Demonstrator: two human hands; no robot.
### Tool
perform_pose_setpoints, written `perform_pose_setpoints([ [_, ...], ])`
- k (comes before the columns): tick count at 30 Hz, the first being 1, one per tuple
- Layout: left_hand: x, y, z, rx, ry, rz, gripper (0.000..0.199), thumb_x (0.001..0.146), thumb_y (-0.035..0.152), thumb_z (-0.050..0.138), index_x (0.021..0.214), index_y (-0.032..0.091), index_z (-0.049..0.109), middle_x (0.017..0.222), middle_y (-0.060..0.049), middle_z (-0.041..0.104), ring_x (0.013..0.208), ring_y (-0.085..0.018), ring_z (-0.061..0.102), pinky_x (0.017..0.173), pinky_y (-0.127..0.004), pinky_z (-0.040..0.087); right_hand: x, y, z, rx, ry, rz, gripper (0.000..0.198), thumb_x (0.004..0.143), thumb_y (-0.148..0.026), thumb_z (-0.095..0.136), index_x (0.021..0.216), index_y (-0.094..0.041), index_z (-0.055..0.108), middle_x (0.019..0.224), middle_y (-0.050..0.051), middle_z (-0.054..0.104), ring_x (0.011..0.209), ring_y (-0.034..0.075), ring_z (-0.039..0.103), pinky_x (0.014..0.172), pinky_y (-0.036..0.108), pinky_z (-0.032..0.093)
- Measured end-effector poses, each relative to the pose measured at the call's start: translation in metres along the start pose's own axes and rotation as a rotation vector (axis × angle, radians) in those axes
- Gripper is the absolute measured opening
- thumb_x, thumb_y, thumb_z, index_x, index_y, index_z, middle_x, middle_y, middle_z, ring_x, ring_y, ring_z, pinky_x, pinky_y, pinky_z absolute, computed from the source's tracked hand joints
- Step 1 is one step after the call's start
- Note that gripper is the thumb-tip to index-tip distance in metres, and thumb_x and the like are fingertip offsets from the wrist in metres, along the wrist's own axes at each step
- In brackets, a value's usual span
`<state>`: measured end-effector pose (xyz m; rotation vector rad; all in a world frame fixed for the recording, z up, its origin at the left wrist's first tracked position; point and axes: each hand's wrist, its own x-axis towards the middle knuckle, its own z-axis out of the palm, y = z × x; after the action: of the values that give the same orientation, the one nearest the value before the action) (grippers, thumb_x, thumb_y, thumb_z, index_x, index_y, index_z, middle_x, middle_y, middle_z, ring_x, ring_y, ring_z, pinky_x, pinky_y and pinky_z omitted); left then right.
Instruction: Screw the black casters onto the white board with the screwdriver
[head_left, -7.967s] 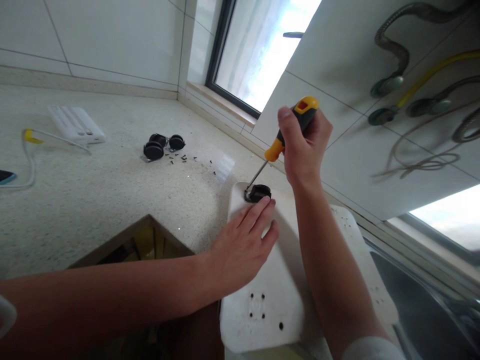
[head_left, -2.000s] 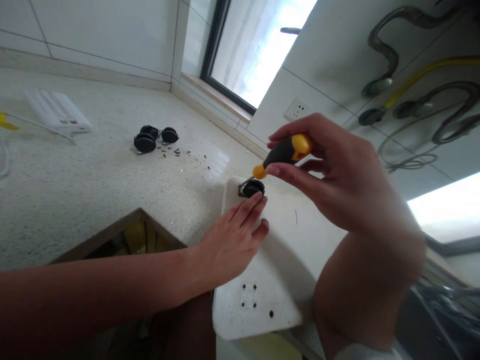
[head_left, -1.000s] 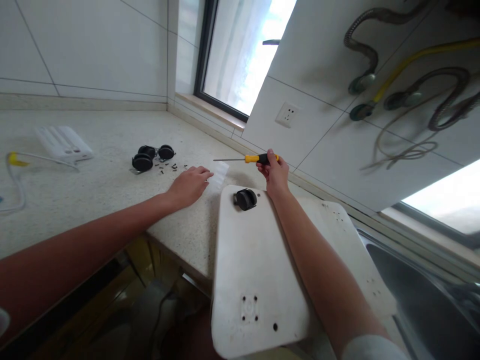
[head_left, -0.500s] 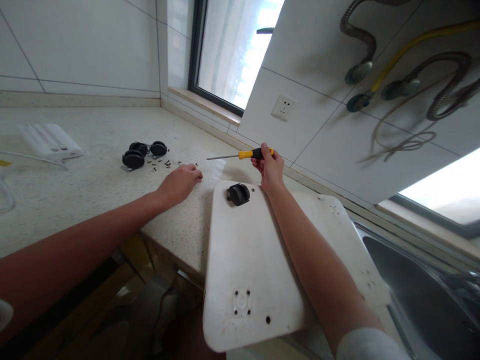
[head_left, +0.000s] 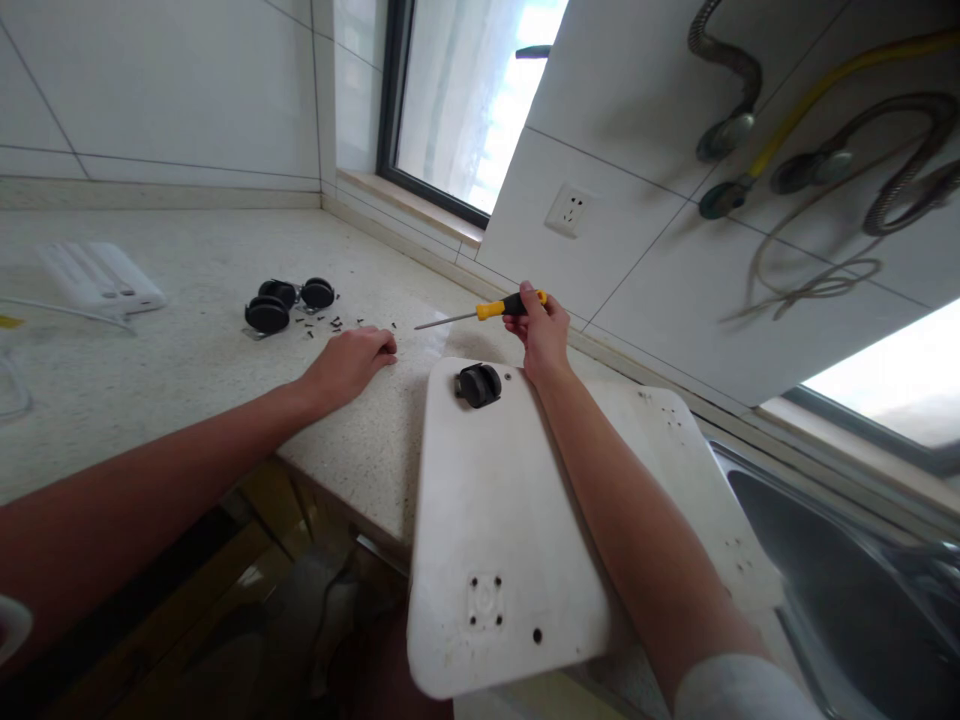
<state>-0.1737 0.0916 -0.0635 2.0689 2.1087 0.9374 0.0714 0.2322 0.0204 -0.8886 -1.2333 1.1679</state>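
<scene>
A yellow-and-black screwdriver (head_left: 504, 305) is gripped by its handle in my right hand (head_left: 546, 335), the shaft pointing left with the tip above the counter. My left hand (head_left: 352, 365) hovers low over the counter beside several small dark screws (head_left: 336, 323). Its fingers are curled together, and what they hold, if anything, is hidden. Below my right hand lies a white panel (head_left: 517, 490). One black caster (head_left: 478, 385) stands at its upper left corner, and a square of four-holed mounting marks (head_left: 486, 602) shows near its lower edge.
Loose black casters (head_left: 268, 312) sit behind the screws. A white power bank (head_left: 105, 280) with a cable lies at the far left of the speckled counter (head_left: 187, 240). To the right is a metal sink (head_left: 832, 560); hoses (head_left: 727, 70) hang on the tiled wall.
My left hand has shifted slightly left, away from the screwdriver. The screwdriver's tip has dipped a little, while my right hand stays nearly in place.
</scene>
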Motion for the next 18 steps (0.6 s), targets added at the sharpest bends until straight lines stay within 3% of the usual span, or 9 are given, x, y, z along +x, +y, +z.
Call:
perform_pose_setpoints([
  [4,0.008,-0.012,-0.015,-0.012,0.021,-0.038,0.027,0.095,0.040,0.059,0.097,0.022,0.080,0.106,-0.014,0.082,0.100,-0.035,0.073,0.090,-0.042,0.052,0.000,0.001,0.000,-0.005,-0.005,-0.012,0.027,0.103,-0.040,0.078,0.096,-0.015,0.069,0.074,-0.005,0.069,0.058,0.008,0.066,0.057,0.022,0.059],
  [8,0.013,-0.026,-0.026,-0.038,-0.005,-0.130,0.024,0.086,0.043,0.067,0.091,0.026,0.084,0.090,-0.010,0.083,0.089,-0.033,0.074,0.084,-0.040,0.052,0.000,0.002,0.000,-0.010,-0.010,-0.017,0.027,0.103,-0.039,0.078,0.095,-0.016,0.068,0.072,-0.005,0.069,0.057,0.008,0.065,0.056,0.021,0.058],
  [12,0.010,-0.026,-0.021,-0.073,-0.048,-0.127,0.021,0.080,0.047,0.076,0.081,0.027,0.084,0.084,-0.009,0.081,0.085,-0.034,0.075,0.083,-0.040,0.052,0.000,0.002,0.000,-0.020,-0.022,-0.015,0.027,0.103,-0.040,0.078,0.096,-0.015,0.069,0.075,-0.005,0.070,0.059,0.008,0.066,0.057,0.022,0.059],
  [18,0.004,-0.017,-0.009,-0.146,0.000,-0.107,0.013,0.081,0.035,0.073,0.074,0.024,0.076,0.098,-0.012,0.078,0.102,-0.037,0.072,0.099,-0.046,0.052,-0.001,0.001,0.000,-0.027,-0.044,-0.005,0.026,0.104,-0.038,0.077,0.094,-0.016,0.068,0.073,-0.006,0.068,0.057,0.009,0.065,0.058,0.023,0.059],
])
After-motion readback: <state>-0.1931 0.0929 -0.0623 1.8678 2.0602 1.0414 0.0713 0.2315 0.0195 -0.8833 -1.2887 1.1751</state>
